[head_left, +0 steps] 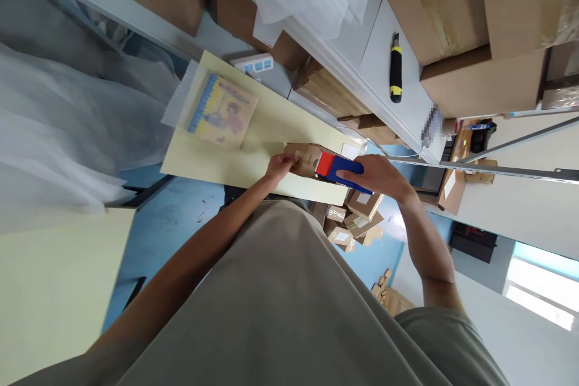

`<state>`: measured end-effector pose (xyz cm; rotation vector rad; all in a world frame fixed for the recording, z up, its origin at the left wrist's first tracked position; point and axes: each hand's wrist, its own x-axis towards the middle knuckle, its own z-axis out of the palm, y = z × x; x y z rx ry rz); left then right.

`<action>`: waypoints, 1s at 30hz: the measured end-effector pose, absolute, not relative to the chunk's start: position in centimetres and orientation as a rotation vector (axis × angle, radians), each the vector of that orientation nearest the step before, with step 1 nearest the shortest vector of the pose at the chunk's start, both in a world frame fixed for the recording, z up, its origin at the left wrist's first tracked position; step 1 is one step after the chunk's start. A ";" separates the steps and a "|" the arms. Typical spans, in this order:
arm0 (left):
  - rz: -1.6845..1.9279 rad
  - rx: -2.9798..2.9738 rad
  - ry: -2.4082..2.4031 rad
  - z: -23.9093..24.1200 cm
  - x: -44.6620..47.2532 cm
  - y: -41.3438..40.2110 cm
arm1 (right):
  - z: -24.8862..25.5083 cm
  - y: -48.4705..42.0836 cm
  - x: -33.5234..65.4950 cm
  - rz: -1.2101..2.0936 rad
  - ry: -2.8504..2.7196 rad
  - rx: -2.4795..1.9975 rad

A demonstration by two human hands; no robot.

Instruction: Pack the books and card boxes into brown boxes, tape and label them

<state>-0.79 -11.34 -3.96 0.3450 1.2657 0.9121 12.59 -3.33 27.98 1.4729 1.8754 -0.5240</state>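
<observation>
Fitting a blue-and-red item (335, 167) to a brown carton (306, 160), it seems
Item at three o'clock of the left hand (278, 169) — right hand (377, 175) grasping it, left fingertips pinching carton — next likely wants steadiness.

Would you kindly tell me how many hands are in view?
2: the left hand at one end of the brown box, the right hand gripping the blue-and-red object.

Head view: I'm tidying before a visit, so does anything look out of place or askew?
Yes: the cartons on the blue floor near the worktable lie jumbled and tilted rather than stacked squarely. Small dark specks on that floor look like litter.
</observation>
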 end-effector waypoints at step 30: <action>0.972 1.755 0.954 -1.1 -0.7 -10.2 | 28.8 -5.0 9.1 -0.386 1.746 1.285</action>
